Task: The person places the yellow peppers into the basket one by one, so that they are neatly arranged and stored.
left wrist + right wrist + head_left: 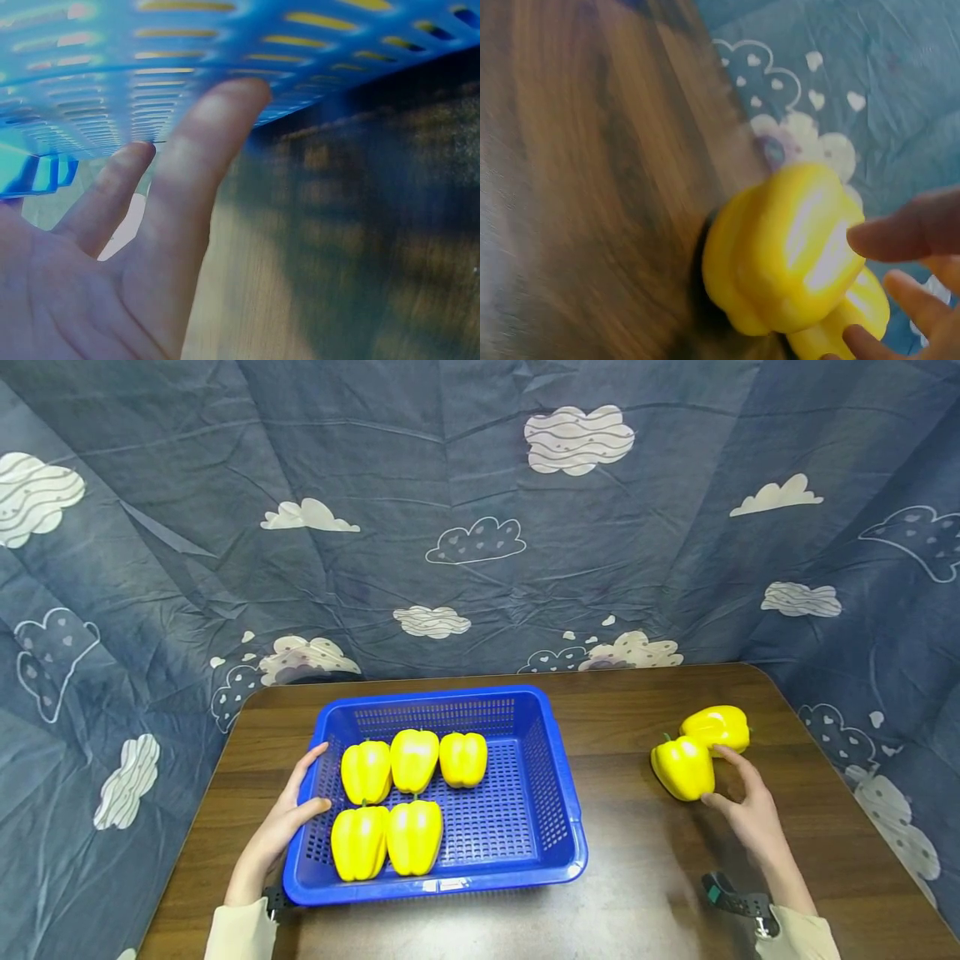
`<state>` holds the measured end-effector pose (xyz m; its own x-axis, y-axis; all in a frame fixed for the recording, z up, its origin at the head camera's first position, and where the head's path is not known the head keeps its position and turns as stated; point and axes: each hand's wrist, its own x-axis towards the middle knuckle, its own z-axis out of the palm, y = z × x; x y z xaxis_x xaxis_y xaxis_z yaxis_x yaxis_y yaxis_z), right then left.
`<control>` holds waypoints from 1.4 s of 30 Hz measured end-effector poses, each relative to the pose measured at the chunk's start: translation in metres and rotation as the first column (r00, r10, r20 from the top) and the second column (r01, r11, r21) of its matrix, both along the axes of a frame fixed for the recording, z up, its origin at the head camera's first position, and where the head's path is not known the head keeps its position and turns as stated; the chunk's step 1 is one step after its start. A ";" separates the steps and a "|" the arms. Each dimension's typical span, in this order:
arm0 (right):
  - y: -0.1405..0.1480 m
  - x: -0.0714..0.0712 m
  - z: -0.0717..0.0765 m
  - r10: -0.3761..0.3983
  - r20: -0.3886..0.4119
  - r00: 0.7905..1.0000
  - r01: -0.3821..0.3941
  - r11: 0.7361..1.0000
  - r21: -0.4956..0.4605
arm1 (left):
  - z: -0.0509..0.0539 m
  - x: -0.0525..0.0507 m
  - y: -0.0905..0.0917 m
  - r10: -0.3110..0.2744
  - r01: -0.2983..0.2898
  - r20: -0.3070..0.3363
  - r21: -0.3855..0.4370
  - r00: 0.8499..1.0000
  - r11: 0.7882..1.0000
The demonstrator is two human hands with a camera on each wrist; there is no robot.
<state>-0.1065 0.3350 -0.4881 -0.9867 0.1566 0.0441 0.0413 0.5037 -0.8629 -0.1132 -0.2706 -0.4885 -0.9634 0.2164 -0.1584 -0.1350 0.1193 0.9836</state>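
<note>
A blue perforated plastic basket stands on the table, holding several yellow bell peppers toward its left side. My left hand is at the basket's left side; in the left wrist view its extended thumb rests against the slotted outer wall. To the right, my right hand is beside a yellow bell pepper, thumb and fingers spread around its right side. In the right wrist view the thumb tip overlaps this pepper; firm contact is unclear. A second loose pepper lies just behind it.
Brown wood-grain table carries everything. Behind it and along the sides hangs a dark blue cloth with cloud prints. A dark wristband is on the right wrist.
</note>
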 end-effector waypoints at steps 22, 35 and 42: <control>0.006 -0.025 -0.015 0.242 0.079 0.967 -0.247 0.967 0.068 | 0.000 -0.001 0.000 -0.006 0.006 -0.009 0.009 1.000 1.000; -0.008 -0.022 -0.017 0.148 0.024 0.989 -0.150 0.980 0.131 | 0.000 0.000 0.001 0.007 -0.007 -0.003 0.002 1.000 1.000; -0.021 -0.019 -0.007 0.124 0.018 0.992 -0.124 0.991 0.043 | 0.001 0.001 0.001 -0.010 0.010 -0.020 0.005 1.000 1.000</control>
